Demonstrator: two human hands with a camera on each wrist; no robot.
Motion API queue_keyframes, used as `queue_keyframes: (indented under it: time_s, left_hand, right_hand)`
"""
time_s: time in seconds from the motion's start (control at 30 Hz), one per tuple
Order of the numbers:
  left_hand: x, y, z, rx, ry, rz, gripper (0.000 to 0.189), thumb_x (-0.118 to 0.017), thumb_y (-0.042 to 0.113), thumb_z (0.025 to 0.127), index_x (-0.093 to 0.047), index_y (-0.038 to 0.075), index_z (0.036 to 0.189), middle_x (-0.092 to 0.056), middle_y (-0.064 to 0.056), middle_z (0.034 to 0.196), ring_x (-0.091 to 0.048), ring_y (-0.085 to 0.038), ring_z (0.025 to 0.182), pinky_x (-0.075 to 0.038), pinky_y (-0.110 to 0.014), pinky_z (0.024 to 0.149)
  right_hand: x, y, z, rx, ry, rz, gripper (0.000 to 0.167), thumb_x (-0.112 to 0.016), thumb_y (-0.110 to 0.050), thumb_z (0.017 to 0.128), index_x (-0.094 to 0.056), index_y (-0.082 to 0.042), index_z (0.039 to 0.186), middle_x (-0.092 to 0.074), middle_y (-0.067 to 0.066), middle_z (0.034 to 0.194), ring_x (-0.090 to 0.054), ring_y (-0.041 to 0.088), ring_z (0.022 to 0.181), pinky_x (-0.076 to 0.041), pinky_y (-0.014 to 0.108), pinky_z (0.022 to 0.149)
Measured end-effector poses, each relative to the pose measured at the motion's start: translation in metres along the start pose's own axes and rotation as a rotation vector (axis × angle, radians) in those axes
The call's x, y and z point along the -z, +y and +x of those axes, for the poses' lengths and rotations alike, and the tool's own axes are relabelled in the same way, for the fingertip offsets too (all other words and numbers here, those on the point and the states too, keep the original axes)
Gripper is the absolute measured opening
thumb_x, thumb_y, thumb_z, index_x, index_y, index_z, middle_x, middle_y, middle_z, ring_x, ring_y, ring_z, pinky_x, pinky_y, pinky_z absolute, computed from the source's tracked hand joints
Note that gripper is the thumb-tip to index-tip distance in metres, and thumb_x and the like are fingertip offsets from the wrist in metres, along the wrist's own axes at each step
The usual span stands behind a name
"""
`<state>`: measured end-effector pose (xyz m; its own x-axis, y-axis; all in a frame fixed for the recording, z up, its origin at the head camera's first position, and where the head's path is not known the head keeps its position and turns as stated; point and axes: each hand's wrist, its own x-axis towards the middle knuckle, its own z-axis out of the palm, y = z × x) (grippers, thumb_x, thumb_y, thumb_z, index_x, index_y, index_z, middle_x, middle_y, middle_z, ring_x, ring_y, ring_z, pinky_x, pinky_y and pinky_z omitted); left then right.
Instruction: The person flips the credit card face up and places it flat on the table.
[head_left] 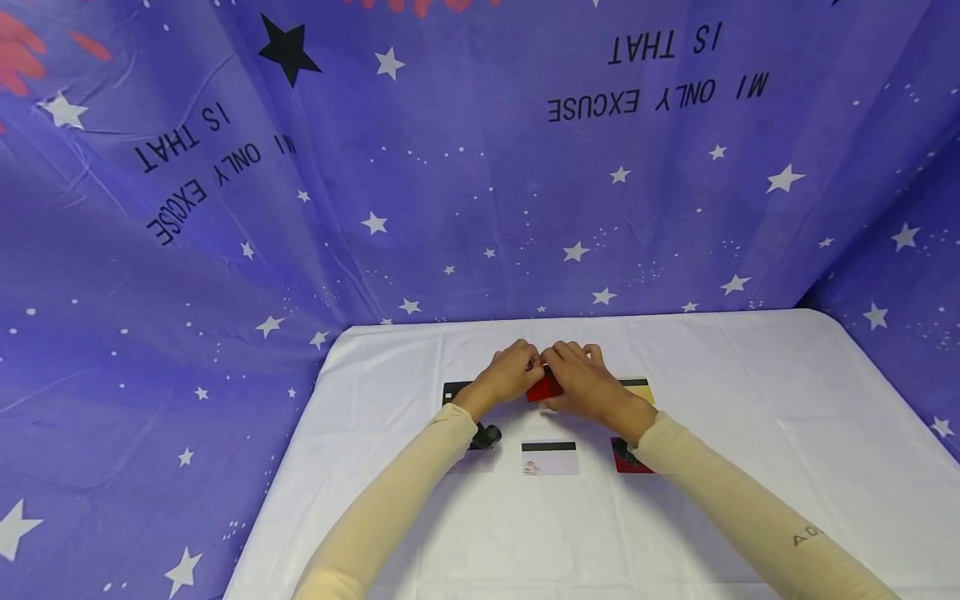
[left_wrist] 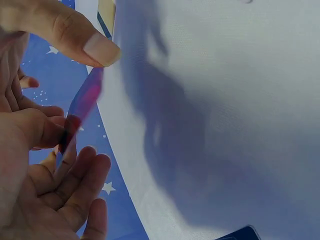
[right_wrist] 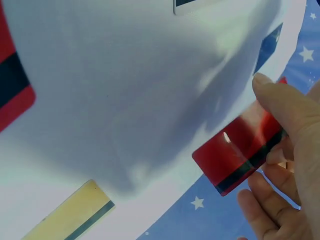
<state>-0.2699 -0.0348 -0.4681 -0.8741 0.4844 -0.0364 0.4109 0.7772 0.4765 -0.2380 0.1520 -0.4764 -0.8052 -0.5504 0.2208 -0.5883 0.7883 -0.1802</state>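
Observation:
In the head view, both hands meet over the far part of the white table, with a red card (head_left: 543,387) that has a black stripe between them. My left hand (head_left: 506,372) pinches the card at its left side, fingers curled. My right hand (head_left: 583,381) grips it from the right and hides that end. Tilted up off the tabletop, the red card (right_wrist: 240,150) shows its glossy face and dark stripe in the right wrist view. Seen almost edge-on in the left wrist view, the card (left_wrist: 82,102) looks purplish and thin.
Several cards lie on the white tablecloth (head_left: 720,375): a white one (head_left: 550,458) at the middle, a red and black one (head_left: 632,456), a yellow one (head_left: 638,389), and a black one (head_left: 452,390). A black wrist device (head_left: 487,436) shows below the left sleeve. Purple curtains (head_left: 480,208) enclose the table.

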Motion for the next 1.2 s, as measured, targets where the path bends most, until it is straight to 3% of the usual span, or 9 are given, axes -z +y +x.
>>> queue_keyframes:
  time_s: [0.2,0.4,0.63,0.73,0.87,0.97,1.2]
  left_hand:
    - [0.003,-0.003,-0.001,0.026,-0.004,-0.07,0.018,-0.059,0.023,0.106,-0.067,0.011,0.096,-0.064,-0.004,0.116,-0.059,-0.019,0.107,-0.044,-0.043,0.102]
    - [0.011,-0.011,-0.004,-0.012,0.027,-0.241,0.02,-0.059,0.02,0.104,-0.073,0.005,0.102,-0.067,-0.01,0.116,-0.064,-0.024,0.11,-0.052,-0.038,0.1]
    - [0.014,-0.018,-0.012,0.0,0.008,-0.553,0.055,-0.027,0.031,0.109,-0.069,0.004,0.134,-0.068,-0.013,0.134,-0.064,-0.029,0.122,-0.043,-0.052,0.112]
    - [0.013,-0.022,-0.013,-0.027,-0.006,-0.662,0.055,-0.024,0.027,0.11,-0.062,0.002,0.14,-0.065,-0.017,0.138,-0.065,-0.033,0.124,-0.044,-0.057,0.11]
    - [0.01,-0.028,-0.013,-0.088,-0.03,-0.654,0.04,-0.038,0.011,0.11,-0.056,0.003,0.145,-0.061,-0.017,0.145,-0.062,-0.036,0.13,-0.047,-0.055,0.11]
    - [0.008,-0.032,-0.015,-0.117,-0.075,-0.606,0.044,-0.046,0.004,0.107,-0.05,0.004,0.151,-0.055,-0.015,0.153,-0.057,-0.035,0.137,-0.046,-0.05,0.113]
    - [0.008,-0.032,-0.019,-0.134,-0.168,-0.627,0.065,-0.065,0.012,0.103,-0.037,0.008,0.161,-0.04,-0.011,0.166,-0.047,-0.033,0.147,-0.042,-0.051,0.117]
  right_hand:
    - [-0.001,-0.004,0.001,0.024,0.035,-0.057,0.066,-0.094,-0.042,0.079,-0.058,-0.012,0.126,-0.061,0.006,0.118,-0.057,0.028,0.113,-0.036,0.055,0.097]
    - [0.002,-0.004,0.004,0.021,0.041,-0.007,0.064,-0.09,-0.043,0.084,-0.057,-0.013,0.13,-0.062,0.004,0.12,-0.057,0.026,0.114,-0.036,0.053,0.1]
    - [0.014,0.001,0.006,-0.014,0.054,0.143,0.056,-0.088,-0.041,0.087,-0.06,-0.016,0.128,-0.065,0.0,0.117,-0.058,0.023,0.113,-0.035,0.053,0.102]
    - [0.018,0.004,0.006,-0.032,0.048,0.189,0.056,-0.087,-0.041,0.088,-0.061,-0.014,0.129,-0.067,0.004,0.121,-0.06,0.024,0.116,-0.035,0.054,0.102]
    - [0.02,0.007,0.007,-0.052,0.039,0.258,0.056,-0.086,-0.042,0.089,-0.061,-0.013,0.13,-0.069,0.008,0.124,-0.061,0.025,0.119,-0.035,0.053,0.102]
    - [0.021,0.008,0.008,-0.065,0.042,0.309,0.054,-0.085,-0.041,0.089,-0.061,-0.012,0.128,-0.069,0.008,0.124,-0.062,0.026,0.119,-0.034,0.052,0.102]
    - [0.024,0.011,0.009,-0.094,0.066,0.435,0.052,-0.083,-0.039,0.091,-0.058,-0.013,0.13,-0.067,0.005,0.127,-0.061,0.026,0.118,-0.033,0.052,0.103]
